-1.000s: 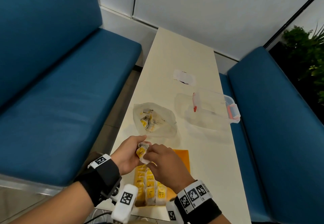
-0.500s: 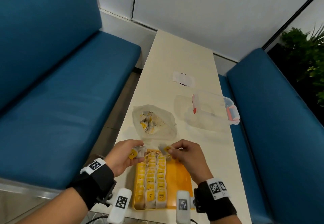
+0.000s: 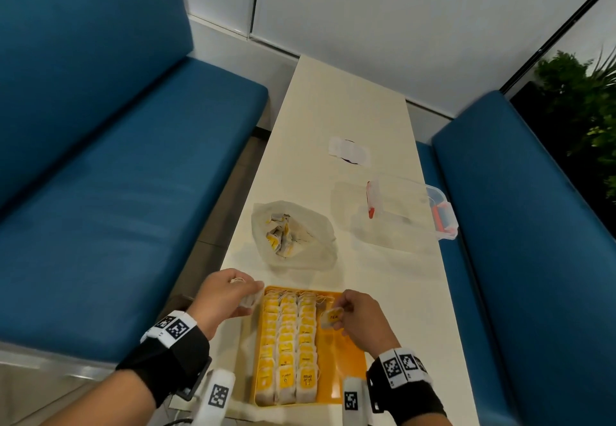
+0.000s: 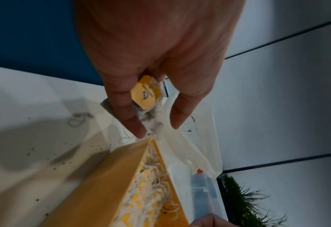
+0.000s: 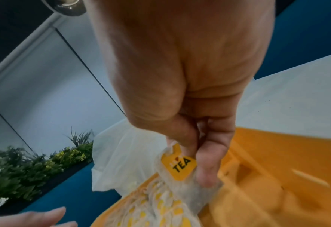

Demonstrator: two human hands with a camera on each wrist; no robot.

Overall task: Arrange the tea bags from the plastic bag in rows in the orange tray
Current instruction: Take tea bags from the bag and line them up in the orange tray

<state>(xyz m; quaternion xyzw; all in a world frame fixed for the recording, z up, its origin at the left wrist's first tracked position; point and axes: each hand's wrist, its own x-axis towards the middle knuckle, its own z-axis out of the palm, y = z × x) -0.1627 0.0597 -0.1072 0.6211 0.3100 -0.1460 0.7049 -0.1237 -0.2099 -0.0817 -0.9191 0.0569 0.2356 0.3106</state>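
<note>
Here, a long cream table (image 3: 343, 118) between blue benches (image 3: 110, 192), each hand's grip clamped on a tea bag (image 3: 330, 317).

- Looks like a booth in an office lounge or café, though I can't be sure.
- Two blue padded benches (image 3: 110, 192) face across a narrow cream table (image 3: 346, 118).
- White panelled wall (image 3: 400, 18); green plants (image 3: 580, 92) behind the right bench.

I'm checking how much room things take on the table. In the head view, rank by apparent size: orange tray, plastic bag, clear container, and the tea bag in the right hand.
1. orange tray, though nearest the camera
2. clear container and plastic bag: look alike, not ranked
3. tea bag, pinched by the right hand
</note>
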